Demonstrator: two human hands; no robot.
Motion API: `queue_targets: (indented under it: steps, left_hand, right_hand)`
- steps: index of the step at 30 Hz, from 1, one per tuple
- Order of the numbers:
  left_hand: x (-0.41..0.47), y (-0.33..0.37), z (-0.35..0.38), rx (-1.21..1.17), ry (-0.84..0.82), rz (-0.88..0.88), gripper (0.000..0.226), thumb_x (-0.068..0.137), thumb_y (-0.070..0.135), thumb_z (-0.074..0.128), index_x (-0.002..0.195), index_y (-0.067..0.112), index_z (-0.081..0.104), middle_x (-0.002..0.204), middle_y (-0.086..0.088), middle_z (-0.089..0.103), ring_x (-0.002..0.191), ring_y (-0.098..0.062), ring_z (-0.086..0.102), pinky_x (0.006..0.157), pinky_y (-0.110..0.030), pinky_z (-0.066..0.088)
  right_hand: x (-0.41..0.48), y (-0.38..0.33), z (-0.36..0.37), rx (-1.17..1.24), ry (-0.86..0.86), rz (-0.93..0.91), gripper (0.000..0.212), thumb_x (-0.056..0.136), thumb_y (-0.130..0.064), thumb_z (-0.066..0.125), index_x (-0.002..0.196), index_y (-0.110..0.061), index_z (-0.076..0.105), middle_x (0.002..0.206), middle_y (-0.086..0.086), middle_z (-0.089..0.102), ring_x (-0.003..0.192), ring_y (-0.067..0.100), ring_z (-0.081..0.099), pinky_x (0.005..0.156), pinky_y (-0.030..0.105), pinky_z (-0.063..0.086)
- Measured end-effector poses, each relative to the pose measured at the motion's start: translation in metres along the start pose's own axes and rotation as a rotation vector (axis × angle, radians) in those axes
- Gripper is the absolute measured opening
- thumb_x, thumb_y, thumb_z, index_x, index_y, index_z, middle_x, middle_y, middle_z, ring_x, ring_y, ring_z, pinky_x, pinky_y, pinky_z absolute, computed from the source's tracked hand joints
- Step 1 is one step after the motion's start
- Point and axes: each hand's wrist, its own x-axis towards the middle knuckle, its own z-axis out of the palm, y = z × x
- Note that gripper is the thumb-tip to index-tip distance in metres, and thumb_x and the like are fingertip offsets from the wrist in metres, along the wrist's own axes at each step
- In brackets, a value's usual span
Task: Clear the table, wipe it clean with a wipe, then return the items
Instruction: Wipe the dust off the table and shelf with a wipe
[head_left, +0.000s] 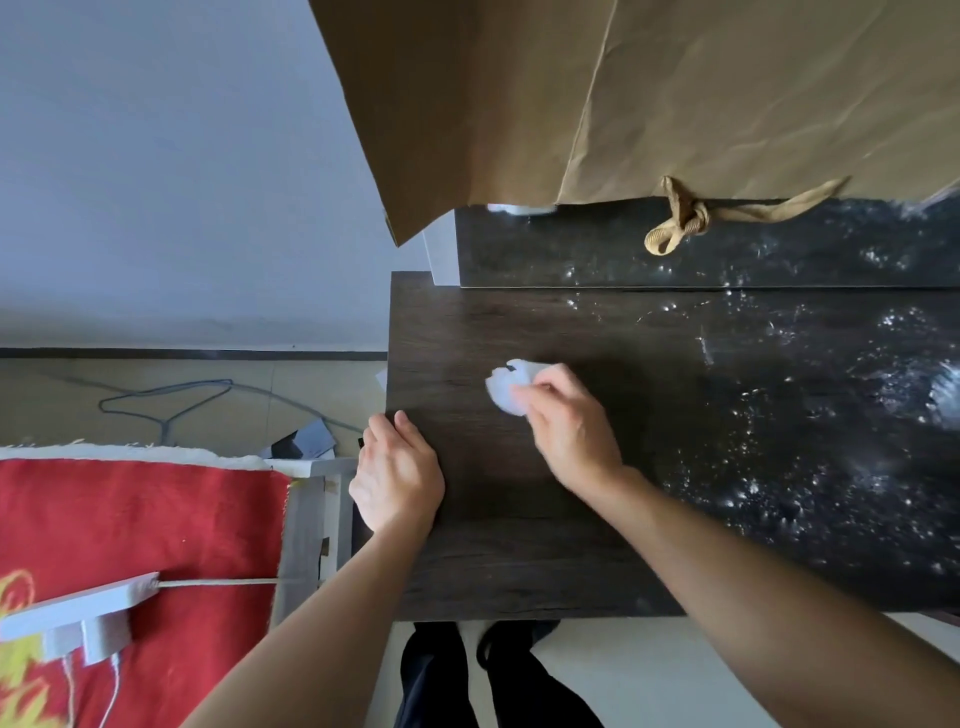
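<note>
Stretching out under both hands, the dark wood table (519, 545) bears no loose items around the fingers, so the clearing step looks done, at least for the part in view. Beyond the fingertips a large brown paper bag (675, 93) fills the far side; whether it stands on the table's raised back ledge or behind it cannot be told. Left of the left fingers, off the table, lies a red cloth (145, 525). Right of the right fingers the surface glistens with wet speckles (779, 467), while the wood directly beneath and between the hands looks dry, which suggests the wiping is partway through. The left hand (397, 470) rests on the table's left edge with relaxed fingers, gripping nothing. The right hand (566, 421) pinches a crumpled white wipe (503, 389) in its curled fingertips, pressed to the tabletop. Finishing the wipe and returning the items remain.
</note>
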Motion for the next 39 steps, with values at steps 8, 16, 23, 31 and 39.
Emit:
queue_targets:
  steps: [8,16,23,31,39]
  left_hand:
    - [0.0,0.001,-0.001,0.008,0.0,-0.003,0.039,0.1,0.04,0.017,0.096,0.01,0.042,0.103,-0.012,0.06,0.091,-0.038,0.057,0.069,-0.037,0.03]
    - [0.0,0.002,-0.001,0.017,0.001,0.012,0.039,0.1,0.04,0.017,0.095,0.01,0.042,0.101,-0.012,0.06,0.089,-0.037,0.058,0.066,-0.037,0.031]
    - [0.001,0.001,-0.001,0.008,0.003,0.017,0.038,0.1,0.04,0.017,0.094,0.011,0.042,0.099,-0.011,0.06,0.087,-0.035,0.057,0.065,-0.036,0.03]
    - [0.003,-0.001,0.0,0.017,-0.002,0.01,0.04,0.1,0.04,0.016,0.096,0.009,0.042,0.102,-0.011,0.058,0.091,-0.036,0.056,0.066,-0.038,0.03]
    - [0.001,0.0,-0.002,-0.015,-0.002,0.034,0.039,0.101,0.038,0.017,0.095,0.009,0.042,0.104,-0.012,0.059,0.091,-0.037,0.056,0.067,-0.038,0.03]
  right_hand:
    - [0.084,0.018,-0.016,-0.099,0.29,0.587,0.021,0.089,-0.011,0.045,0.103,-0.003,0.058,0.108,0.017,0.054,0.099,0.033,0.053,0.082,0.038,0.042]
    - [0.071,0.024,-0.021,-0.244,0.166,0.288,0.015,0.09,-0.023,0.053,0.096,-0.013,0.063,0.099,0.009,0.057,0.092,0.027,0.055,0.076,0.038,0.044]
    - [0.088,-0.018,0.008,-0.08,0.194,0.312,0.022,0.09,-0.007,0.051,0.109,-0.007,0.062,0.109,0.016,0.054,0.102,0.03,0.052,0.083,0.037,0.046]
    - [0.069,0.007,0.007,-0.032,0.11,0.026,0.035,0.081,0.009,0.062,0.106,-0.013,0.071,0.094,0.012,0.056,0.086,0.028,0.056,0.073,0.037,0.052]
    - [-0.057,-0.022,0.009,-0.015,0.081,-0.007,0.033,0.09,-0.009,0.045,0.108,-0.019,0.07,0.088,0.005,0.053,0.084,0.018,0.049,0.074,0.032,0.045]
